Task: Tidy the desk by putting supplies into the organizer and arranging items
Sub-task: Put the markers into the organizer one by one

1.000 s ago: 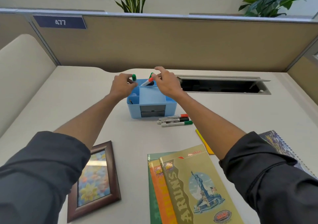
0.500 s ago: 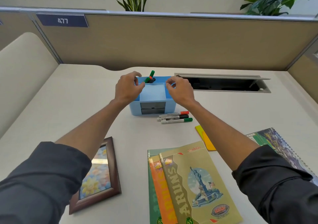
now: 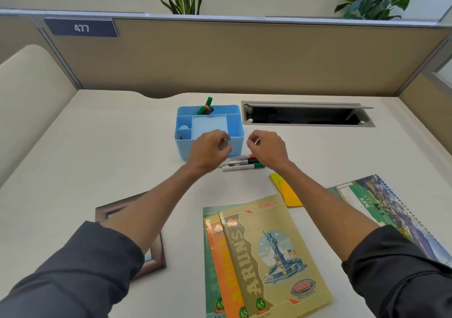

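A light-blue organizer (image 3: 235, 124) stands at the middle back of the desk, with green, orange and black markers (image 3: 207, 107) upright in its rear compartment. Three more markers (image 3: 242, 164), capped red, black and green, lie side by side just in front of it. My left hand (image 3: 209, 151) hovers over the organizer's front wall, fingers loosely curled, holding nothing. My right hand (image 3: 268, 147) hangs just right of the organizer, above the marker caps, also loosely curled and empty. Yellow and orange sticky notes (image 3: 287, 191) lie right of the markers.
A stack of notebooks (image 3: 266, 256) lies at the front centre. A dark wooden picture frame (image 3: 156, 256) sits under my left forearm. A spiral calendar (image 3: 384, 202) is at the right. An open cable hatch (image 3: 305, 117) is behind the right hand, before the partition.
Both hands have let go of the organizer's sides and drawn back towards me, now in front of it above the loose markers. The markers put in the rear compartment stay there.
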